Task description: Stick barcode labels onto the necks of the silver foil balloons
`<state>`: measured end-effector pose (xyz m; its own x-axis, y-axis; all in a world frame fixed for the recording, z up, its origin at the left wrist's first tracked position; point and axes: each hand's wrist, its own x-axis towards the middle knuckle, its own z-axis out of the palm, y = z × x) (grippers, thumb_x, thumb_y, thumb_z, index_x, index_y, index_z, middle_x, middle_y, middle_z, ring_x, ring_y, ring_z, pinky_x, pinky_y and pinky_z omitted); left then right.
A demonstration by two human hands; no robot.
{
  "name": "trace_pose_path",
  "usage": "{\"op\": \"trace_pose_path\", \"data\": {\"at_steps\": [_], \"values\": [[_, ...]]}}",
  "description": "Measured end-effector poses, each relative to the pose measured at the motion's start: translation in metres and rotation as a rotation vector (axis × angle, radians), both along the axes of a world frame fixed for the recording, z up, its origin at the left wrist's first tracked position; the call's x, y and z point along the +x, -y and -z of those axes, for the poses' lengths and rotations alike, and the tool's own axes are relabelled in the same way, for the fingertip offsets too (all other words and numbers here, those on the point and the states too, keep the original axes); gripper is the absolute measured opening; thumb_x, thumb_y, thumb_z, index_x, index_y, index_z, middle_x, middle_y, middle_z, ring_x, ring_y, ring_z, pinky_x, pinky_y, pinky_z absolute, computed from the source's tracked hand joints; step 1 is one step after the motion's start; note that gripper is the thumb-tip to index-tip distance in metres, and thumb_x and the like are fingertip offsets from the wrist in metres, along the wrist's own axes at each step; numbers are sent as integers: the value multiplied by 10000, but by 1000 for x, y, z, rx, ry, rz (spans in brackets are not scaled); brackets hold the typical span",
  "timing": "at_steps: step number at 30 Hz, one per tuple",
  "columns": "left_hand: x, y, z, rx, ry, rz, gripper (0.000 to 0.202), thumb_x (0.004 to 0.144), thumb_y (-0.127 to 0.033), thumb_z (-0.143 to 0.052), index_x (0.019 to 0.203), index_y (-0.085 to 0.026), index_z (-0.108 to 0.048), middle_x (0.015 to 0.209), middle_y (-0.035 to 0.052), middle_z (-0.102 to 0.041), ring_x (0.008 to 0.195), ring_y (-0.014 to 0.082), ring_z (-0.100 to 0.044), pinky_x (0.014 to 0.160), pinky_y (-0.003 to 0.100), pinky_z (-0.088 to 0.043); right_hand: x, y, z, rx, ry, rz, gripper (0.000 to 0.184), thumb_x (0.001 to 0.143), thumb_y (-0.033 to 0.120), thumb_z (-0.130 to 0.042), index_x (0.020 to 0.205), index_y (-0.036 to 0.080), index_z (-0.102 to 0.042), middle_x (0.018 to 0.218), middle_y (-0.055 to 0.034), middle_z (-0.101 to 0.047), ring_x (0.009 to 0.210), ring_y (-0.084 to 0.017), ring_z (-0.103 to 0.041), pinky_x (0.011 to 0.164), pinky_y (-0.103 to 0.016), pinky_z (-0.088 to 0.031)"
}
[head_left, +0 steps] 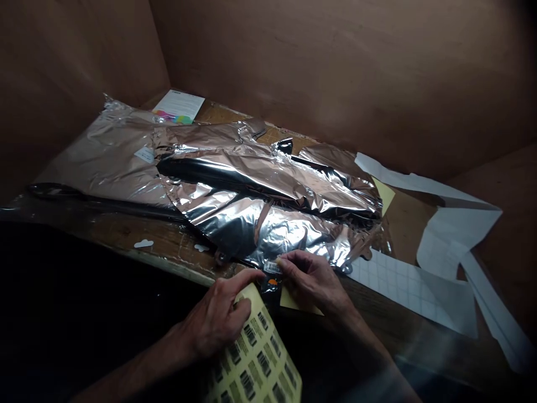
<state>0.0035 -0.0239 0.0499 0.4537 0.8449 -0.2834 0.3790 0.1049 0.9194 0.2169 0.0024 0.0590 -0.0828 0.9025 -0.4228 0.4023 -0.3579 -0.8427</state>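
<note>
Quietly, two bare hands meet at the edge of a scuffed wooden counter (168, 238).
The left hand (218, 322) holds a yellow sheet of barcode labels (260, 352) in curled fingers (247, 278), while the right hand (310, 280) pinches a small white barcode label (272, 267) between its fingertips (289, 263), just beside crumpled silver foil bags (268, 229); white gridded backing paper (403, 285) lies further right.
</note>
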Motion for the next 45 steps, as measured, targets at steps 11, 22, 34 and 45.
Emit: {"op": "trace_pose_path", "data": {"at_steps": [11, 22, 34, 45], "values": [[5, -5, 16, 347, -197, 124, 469, 868, -167, -426, 1328, -195, -514, 681, 6, -667, 572, 133, -617, 618, 225, -467, -2, -6, 4, -27, -7, 13, 416, 777, 542, -656, 820, 128, -674, 562, 7, -577, 458, -94, -497, 439, -198, -371], [12, -4, 12, 413, -578, 313, 657, 827, -179, -431, 1479, -211, -353, 737, 68, -712, 628, 214, -663, 634, 319, -508, 11, 17, 13, 760, 802, -42, 317, 949, 311, -508, 1181, 132, -628, 922, -107, -703, 825, -216, -676, 715, -316, -544], [-17, 2, 12, 177, -31, 73, 405, 918, -363, -473, 1258, -214, -636, 1142, 48, -717, 997, 197, -687, 923, 269, -529, 42, 91, 51, 1285, 863, -458, 396, 896, 161, -636, 1281, 92, -578, 1200, -166, -661, 1208, -275, -580, 1009, -440, -529], [-11, 1, 28, 253, -35, -24, 454, 898, -414, -526, 1291, -198, -602, 1236, 68, -673, 1113, 231, -642, 966, 321, -513, 53, 137, 47, 1292, 693, -254, 180, 845, 93, -653, 1010, 156, -689, 860, -78, -734, 830, -194, -705, 774, -302, -621]]}}
